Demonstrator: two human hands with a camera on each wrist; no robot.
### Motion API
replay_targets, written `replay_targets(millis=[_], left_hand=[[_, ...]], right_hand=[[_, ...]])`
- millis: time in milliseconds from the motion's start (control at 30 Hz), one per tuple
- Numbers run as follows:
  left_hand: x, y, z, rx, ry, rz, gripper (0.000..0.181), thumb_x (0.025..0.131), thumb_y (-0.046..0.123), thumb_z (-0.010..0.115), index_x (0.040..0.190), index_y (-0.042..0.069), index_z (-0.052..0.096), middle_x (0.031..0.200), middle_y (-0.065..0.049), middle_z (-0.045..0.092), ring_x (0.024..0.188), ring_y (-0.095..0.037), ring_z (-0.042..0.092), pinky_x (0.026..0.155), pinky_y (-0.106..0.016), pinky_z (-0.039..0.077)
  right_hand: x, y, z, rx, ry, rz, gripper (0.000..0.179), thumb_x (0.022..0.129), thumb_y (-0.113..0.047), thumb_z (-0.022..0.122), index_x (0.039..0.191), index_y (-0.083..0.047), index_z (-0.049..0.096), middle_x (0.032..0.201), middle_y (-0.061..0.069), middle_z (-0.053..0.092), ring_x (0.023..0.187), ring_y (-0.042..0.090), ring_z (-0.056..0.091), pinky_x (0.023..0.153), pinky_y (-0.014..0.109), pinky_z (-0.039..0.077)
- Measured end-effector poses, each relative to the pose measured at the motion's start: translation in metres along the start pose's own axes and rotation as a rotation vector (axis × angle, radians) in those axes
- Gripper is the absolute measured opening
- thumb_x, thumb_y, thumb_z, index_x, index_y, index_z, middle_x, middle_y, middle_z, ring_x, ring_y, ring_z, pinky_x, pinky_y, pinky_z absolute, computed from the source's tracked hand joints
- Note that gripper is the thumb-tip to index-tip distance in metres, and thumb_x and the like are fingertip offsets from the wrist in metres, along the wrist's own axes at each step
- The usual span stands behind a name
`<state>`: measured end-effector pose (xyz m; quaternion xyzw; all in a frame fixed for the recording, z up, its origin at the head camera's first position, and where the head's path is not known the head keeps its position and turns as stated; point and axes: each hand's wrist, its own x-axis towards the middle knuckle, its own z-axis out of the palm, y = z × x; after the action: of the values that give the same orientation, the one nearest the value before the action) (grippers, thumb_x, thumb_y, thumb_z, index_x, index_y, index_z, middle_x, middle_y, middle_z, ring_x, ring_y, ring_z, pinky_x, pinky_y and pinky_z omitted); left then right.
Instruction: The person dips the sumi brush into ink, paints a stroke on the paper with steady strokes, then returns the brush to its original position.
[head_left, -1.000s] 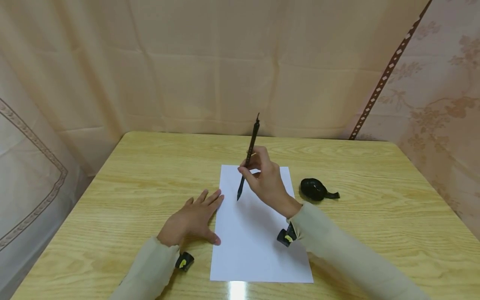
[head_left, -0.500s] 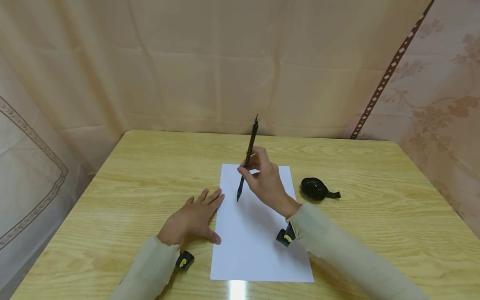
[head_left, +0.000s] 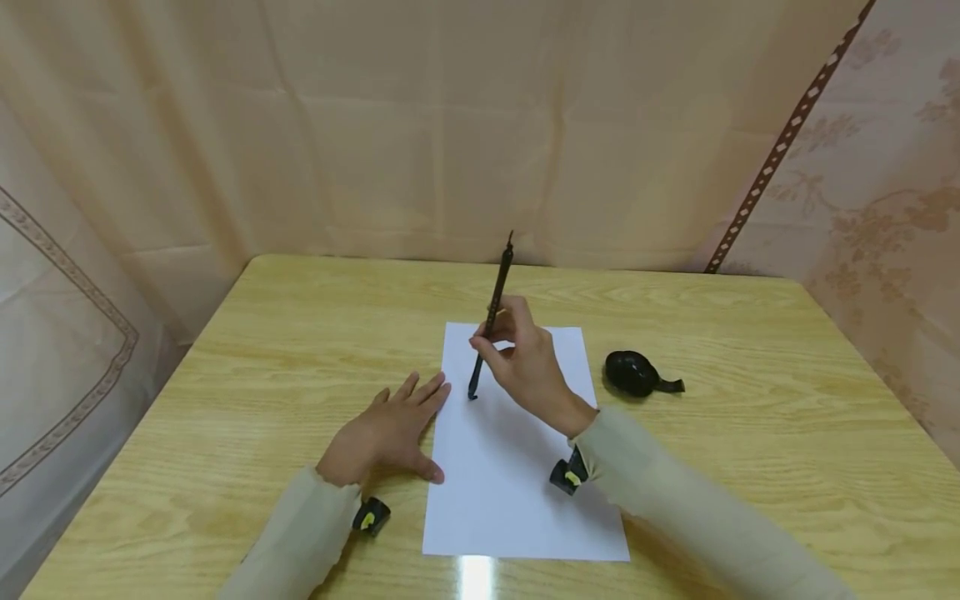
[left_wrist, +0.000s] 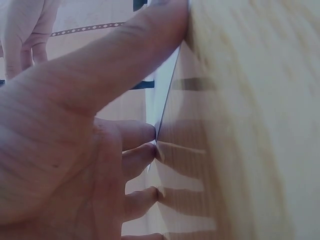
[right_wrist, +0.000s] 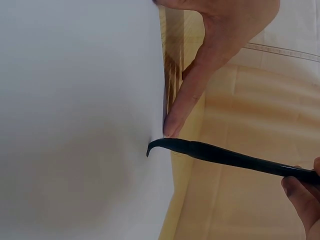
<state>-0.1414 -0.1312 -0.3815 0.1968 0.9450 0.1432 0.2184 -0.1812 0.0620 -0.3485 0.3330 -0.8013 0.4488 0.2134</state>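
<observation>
My right hand pinches a black ink brush, held steeply with its top leaning slightly right. The brush's dark tip touches the white sheet of paper in its upper left part. In the right wrist view the bristles of the brush bend against the paper. A small dark mark shows at the tip in the head view. My left hand lies with fingers spread, its thumb and fingertips on the paper's left edge. In the left wrist view the fingertips press along that edge.
A black, glossy, rounded object with a short stem lies on the wooden table, right of the paper. A beige curtain hangs behind the table's far edge. Small black wrist cameras sit at both sleeves.
The brush has come down, and its tip, straight before, now bends on the paper. A small dark mark has appeared there. The left hand keeps its place on the sheet's edge.
</observation>
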Motion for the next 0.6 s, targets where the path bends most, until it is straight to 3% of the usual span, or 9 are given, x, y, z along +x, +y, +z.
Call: replay_targets(millis=[600], left_hand=[[-0.0005,0.0018,-0.0025,0.000,-0.006,-0.002,0.114,0.068,0.047,0.082,0.153,0.010,0.017,0.162,-0.004,0.008,0.148,-0.035,0.002,0.113,-0.064,0.010]], right_hand=[[-0.0049,0.0015,-0.0070,-0.005,0.000,0.021,0.040,0.085,-0.001,0.068,0.116,-0.001,0.042,0.085,0.013,0.069,0.078,0.021,0.070,0.059,0.020,0.055]])
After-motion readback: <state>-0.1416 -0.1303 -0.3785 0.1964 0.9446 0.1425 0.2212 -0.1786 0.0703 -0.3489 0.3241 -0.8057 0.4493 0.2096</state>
